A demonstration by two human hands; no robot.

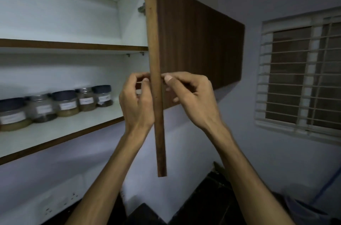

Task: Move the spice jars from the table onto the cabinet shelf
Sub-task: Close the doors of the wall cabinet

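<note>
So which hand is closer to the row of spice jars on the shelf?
Left. The left hand is just right of the spice jars, this side of the door edge; the right hand is beyond it.

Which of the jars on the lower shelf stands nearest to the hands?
The rightmost spice jar, with a dark lid and white label. It ends the row of five, closest to the left hand at the open door's edge; the other four stand further left.

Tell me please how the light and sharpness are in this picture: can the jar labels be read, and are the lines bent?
Head view: dim, bluish light, brightest inside the cabinet. The five spice jars on the lower shelf are soft, their labels unreadable. The left hand and right hand look slightly blurred at the door edge. Wide-angle distortion bows the shelf lines and the window bars.
</note>
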